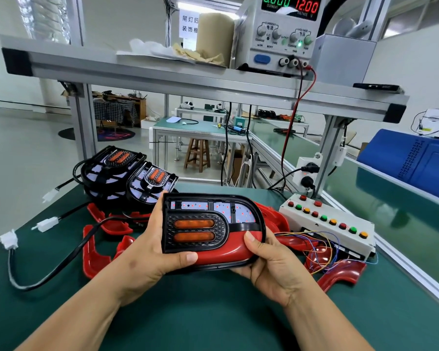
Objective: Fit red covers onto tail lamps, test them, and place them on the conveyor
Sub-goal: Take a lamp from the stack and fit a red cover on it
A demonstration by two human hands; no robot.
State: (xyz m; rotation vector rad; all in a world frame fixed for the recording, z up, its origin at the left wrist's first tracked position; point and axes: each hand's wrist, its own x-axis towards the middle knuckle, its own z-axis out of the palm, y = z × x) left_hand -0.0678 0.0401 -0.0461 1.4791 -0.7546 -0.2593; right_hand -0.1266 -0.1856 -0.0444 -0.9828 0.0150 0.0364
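I hold a black tail lamp point(200, 219) with two orange lenses above the green mat. A red cover point(223, 252) sits along its lower edge; the upper LED board is bare. My left hand point(147, 252) grips the lamp's left end, thumb on the front. My right hand point(269, 264) grips the lower right corner, thumb pressing on the red cover. The lamp's black cable point(61, 262) trails left to a white plug point(9, 240). Loose red covers point(96, 254) lie on the mat to the left and red covers point(340, 272) to the right.
Uncovered tail lamps point(127, 173) are stacked at the back left with white plugs point(46, 223). A white test box with coloured buttons point(327, 224) and loose wires sits right. The green conveyor point(390, 203) runs along the right. A power supply point(276, 31) stands on the shelf above.
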